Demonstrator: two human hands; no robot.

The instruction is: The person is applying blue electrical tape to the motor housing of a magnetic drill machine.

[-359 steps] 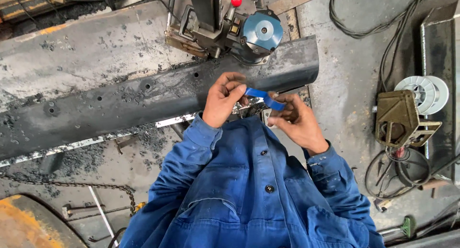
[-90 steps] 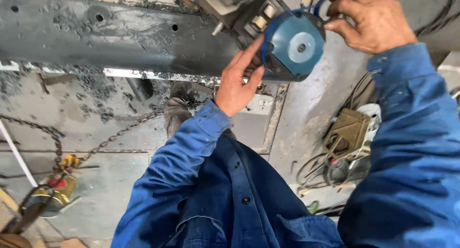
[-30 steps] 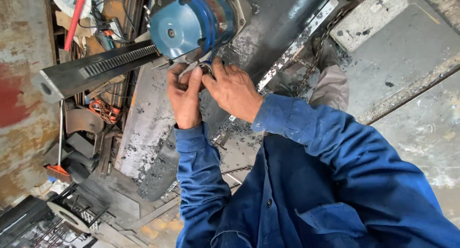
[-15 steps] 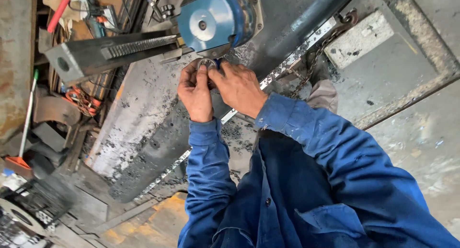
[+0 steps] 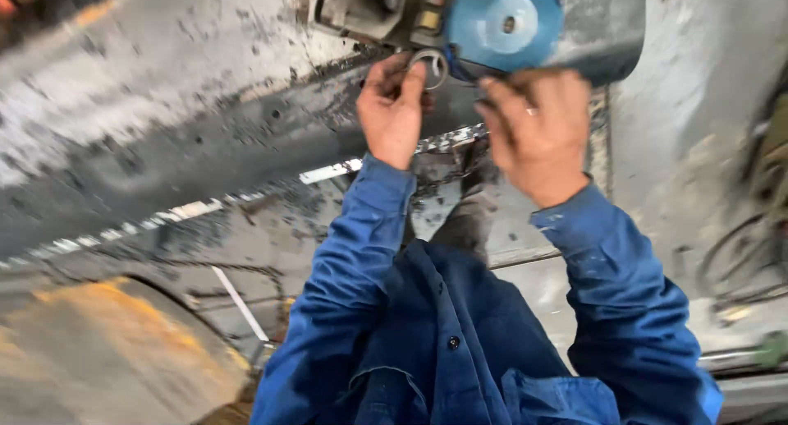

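Head view shows a blue round machine, with a pale disc face and a small hole in its centre, sitting at the top edge of the frame on a long dark steel beam. Just under its left side hangs a small metal ring, and the left hand is raised to it, its fingertips closed around the ring in a narrow pinch. The right hand is just below the blue machine, with the fingers curled upward toward its lower edge; this hand is blurred, so I cannot tell if it grips something or only touches the housing. Both arms wear blue work sleeves, and a dark blue jacket with buttons fills the lower middle. Grey metal parts are fixed to the left of the machine. Behind the beam lies a dirty grey floor, with dark cables at the right and a rusty yellow surface at the lower left.
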